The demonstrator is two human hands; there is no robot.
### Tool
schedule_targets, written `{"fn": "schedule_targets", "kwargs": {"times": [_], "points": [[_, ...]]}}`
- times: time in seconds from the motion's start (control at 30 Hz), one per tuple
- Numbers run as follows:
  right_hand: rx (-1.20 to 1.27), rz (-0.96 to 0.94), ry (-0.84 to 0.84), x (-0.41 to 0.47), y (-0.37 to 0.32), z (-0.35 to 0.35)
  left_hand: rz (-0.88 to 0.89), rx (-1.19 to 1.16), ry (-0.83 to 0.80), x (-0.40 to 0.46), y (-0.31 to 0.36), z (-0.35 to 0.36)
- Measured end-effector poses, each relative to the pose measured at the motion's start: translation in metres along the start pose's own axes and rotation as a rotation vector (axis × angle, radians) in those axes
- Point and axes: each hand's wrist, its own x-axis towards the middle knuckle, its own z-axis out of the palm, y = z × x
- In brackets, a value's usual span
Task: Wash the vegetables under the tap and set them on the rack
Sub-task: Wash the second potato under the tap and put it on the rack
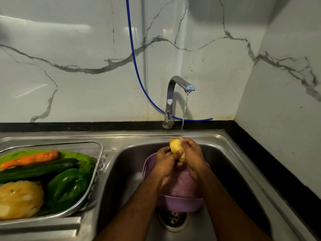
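Note:
Both my hands hold a yellow potato over the sink, right under the running stream from the steel tap. My left hand grips it from the left and my right hand wraps it from the right. Below them a purple colander sits in the basin. On the drainboard to the left, a metal mesh rack holds a carrot, a cucumber, a green bell pepper and a pale yellow vegetable.
The steel sink basin has its drain just in front of the colander. A blue hose hangs down the marble wall behind the tap. A black counter edge runs along the back and right.

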Motion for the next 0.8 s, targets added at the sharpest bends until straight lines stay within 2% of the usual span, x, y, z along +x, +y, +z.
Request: {"fn": "schedule_targets", "kwargs": {"times": [0.17, 0.37, 0.53, 0.6, 0.7, 0.8], "points": [[0.093, 0.057, -0.074, -0.0032, -0.0027, 0.0021, 0.095, 0.132, 0.067, -0.0003, 0.0005, 0.0002], [-0.098, -0.059, 0.026, -0.0050, -0.0029, 0.0043, 0.355, 0.425, 0.054, 0.0000, -0.0009, -0.0005], [-0.004, 0.048, -0.103, -0.0074, 0.0028, 0.0052, 0.473, 0.507, 0.200, 0.0020, -0.0024, -0.0015], [0.032, 0.046, -0.095, -0.0063, 0.0024, 0.0050, 0.474, 0.525, 0.178, 0.0016, -0.0014, -0.0033], [0.209, 0.058, -0.046, -0.0046, -0.0021, 0.0037, 0.415, 0.457, 0.101, 0.0030, 0.0015, -0.0030], [0.372, 0.128, 0.041, -0.0012, -0.0039, 0.0016, 0.175, 0.353, 0.128, 0.0014, 0.0055, -0.0024]]}}
